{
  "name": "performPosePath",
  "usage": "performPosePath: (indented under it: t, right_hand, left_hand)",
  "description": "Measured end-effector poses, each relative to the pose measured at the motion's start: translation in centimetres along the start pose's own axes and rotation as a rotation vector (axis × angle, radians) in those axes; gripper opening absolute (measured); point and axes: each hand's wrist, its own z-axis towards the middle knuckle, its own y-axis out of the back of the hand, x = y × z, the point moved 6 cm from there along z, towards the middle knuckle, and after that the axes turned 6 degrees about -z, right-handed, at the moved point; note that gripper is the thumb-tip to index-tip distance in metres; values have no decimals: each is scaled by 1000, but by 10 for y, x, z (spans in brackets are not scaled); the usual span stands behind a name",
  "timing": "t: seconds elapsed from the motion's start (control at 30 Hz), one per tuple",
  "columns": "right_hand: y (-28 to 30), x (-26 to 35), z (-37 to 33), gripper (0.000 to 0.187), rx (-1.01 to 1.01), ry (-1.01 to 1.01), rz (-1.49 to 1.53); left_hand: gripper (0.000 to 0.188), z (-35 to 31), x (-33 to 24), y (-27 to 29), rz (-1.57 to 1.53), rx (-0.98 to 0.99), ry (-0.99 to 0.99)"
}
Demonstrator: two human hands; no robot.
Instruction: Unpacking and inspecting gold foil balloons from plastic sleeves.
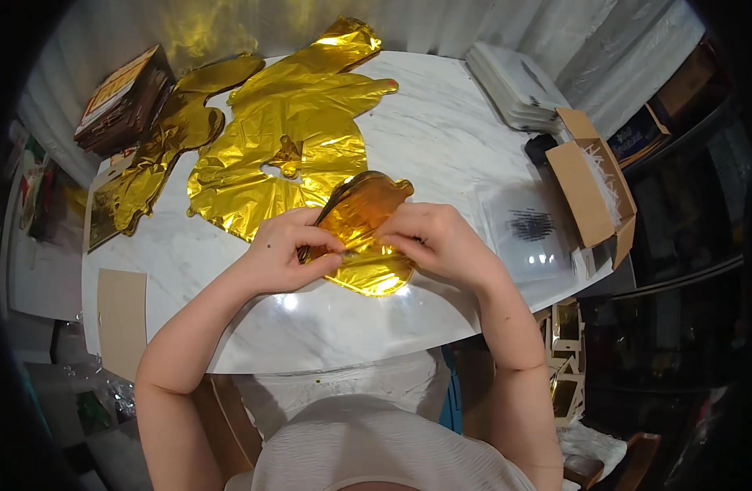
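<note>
Near the front of the table, a flat, folded gold foil balloon (366,209) is between my two hands. My left hand (290,250) pinches its left edge with thumb and fingers. On the opposite side, the fingers of my right hand (437,237) are closed on the foil. The balloon's upper part curls upward, while its lower rounded end lies toward me. Just beyond it, a larger pile of flat gold foil balloons (290,123) is spread out, with a hole through which white tabletop shows. My fingertips are partly hidden by the foil.
More gold foil (179,127) lies at the left beside a stack of cards (126,98). A cardboard piece (122,319) rests at the front left. On the right are clear plastic sleeves (515,86), clear bags (519,237) and an open cardboard box (580,192) with white sticks.
</note>
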Motion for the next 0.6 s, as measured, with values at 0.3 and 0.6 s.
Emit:
performPosePath:
  t: [0.3, 0.6]
  right_hand:
    - [5, 5, 0, 15, 11, -65, 168]
    - [-12, -11, 10, 11, -32, -118, 9]
  left_hand:
    - [18, 1, 8, 1, -73, 6, 123]
    - [25, 4, 5, 1, -50, -10, 65]
